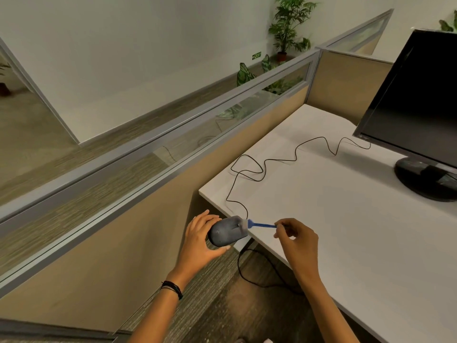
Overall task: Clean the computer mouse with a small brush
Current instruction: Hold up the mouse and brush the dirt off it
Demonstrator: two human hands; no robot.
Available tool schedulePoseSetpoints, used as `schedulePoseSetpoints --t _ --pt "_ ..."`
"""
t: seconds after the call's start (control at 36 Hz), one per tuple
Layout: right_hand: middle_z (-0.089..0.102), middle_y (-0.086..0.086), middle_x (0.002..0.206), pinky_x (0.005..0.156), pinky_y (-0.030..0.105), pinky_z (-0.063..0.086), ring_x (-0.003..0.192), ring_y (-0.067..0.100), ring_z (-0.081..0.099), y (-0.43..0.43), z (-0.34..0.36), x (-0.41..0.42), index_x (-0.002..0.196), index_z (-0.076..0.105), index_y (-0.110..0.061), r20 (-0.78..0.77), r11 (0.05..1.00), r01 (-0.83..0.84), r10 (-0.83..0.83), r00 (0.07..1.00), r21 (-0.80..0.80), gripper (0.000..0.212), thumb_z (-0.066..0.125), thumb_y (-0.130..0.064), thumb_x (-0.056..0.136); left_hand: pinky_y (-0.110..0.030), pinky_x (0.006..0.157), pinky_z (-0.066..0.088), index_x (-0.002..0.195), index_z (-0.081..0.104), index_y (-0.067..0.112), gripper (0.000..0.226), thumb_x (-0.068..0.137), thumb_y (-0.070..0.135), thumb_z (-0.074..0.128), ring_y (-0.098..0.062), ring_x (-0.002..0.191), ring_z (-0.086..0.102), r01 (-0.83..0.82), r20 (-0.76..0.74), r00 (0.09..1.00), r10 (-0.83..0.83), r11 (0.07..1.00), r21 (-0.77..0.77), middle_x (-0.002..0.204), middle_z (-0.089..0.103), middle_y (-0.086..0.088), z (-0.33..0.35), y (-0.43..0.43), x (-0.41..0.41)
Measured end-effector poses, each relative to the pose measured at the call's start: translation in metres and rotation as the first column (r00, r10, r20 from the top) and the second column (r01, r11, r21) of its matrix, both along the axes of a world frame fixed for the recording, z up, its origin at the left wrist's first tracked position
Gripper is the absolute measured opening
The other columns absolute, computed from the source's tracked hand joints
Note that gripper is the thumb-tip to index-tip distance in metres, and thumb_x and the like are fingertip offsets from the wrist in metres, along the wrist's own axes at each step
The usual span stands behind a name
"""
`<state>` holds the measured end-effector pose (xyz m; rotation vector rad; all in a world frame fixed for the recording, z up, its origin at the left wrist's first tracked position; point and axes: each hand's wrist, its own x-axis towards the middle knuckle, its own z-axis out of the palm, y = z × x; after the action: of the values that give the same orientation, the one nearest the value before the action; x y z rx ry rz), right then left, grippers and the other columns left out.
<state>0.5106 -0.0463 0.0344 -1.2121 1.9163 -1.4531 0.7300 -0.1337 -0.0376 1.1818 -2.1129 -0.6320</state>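
grey mouse (228,231) is held in the air just beside the desk (346,219) corner, gripped by the left hand (200,241), fingers curled behind it and thumb under its near side, likely to tilt the button face toward the brush (259,224). the right hand (296,240) pinches the blue handle at its far end, wrist bent, bristles touching the mouse's front by the wheel. the cord (272,159) trails slack across the desk.

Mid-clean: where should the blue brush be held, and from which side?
Pinch the brush at the far end of its thin handle, from the right, as the right hand does. Its bristles point left onto the mouse in the left hand, leaving that end free.
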Motion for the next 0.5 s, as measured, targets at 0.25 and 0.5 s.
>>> schedulePoseSetpoints --t 0.25,0.5 --pt "0.067 -0.015 0.074 0.065 0.007 0.046 0.073 0.003 0.06 0.0 0.016 0.02 0.082 0.07 -0.02 -0.11 0.911 -0.411 0.406 0.907 -0.022 0.015 0.063 -0.008 0.084 -0.052 0.112 0.024 0.129 0.047 0.027 0.076 0.067 0.068 0.064 -0.009 0.137 0.023 -0.008 0.013 1.0 0.007 0.999 0.033 0.137 0.045 0.006 0.0 0.002 -0.002" --pt "0.059 -0.031 0.075 0.071 0.01 0.047 0.077 0.0 0.06 -0.005 0.006 0.028 0.09 0.065 -0.036 -0.212 0.91 -0.414 0.411 0.887 0.028 0.015 0.062 -0.022 0.087 -0.044 0.114 0.02 0.13 0.045 0.032 0.078 0.065 0.071 0.062 0.004 0.134 0.016 -0.015 0.013 1.0 0.014 0.999 0.03 0.134 0.034 0.02 -0.002 0.0 -0.003"
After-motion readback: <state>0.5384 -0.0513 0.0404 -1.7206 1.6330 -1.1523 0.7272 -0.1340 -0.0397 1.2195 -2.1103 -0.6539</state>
